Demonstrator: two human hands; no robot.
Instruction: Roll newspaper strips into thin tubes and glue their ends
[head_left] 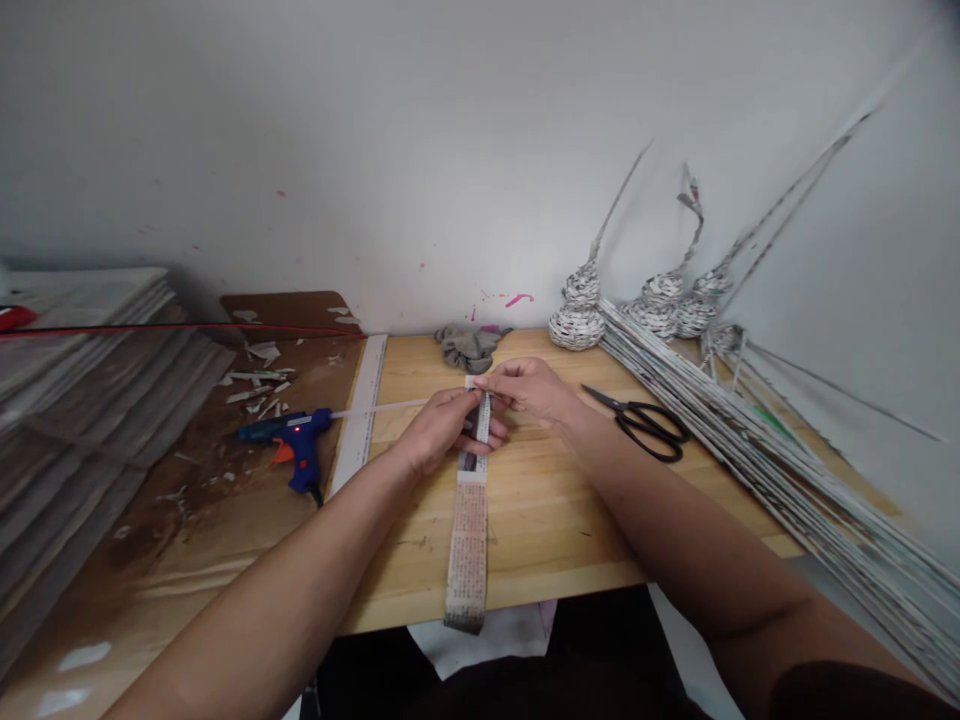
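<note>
Just pinching a long, flat paper strip (468,540) with printed words, mid-frame, in closed fingertips of left hand (441,425) and right hand (534,390).

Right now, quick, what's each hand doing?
Left hand: closed on the newspaper strip, near its top end.
Right hand: fingertips pinched on the same strip's top end.

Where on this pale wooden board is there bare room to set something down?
Mainly between the printed newspaper strip and the right forearm, down to the board's front edge; less between strip and left forearm. Crowded: the right side, with black-handled scissors, rolled-paper rods and woven-paper gourd shapes.
</note>
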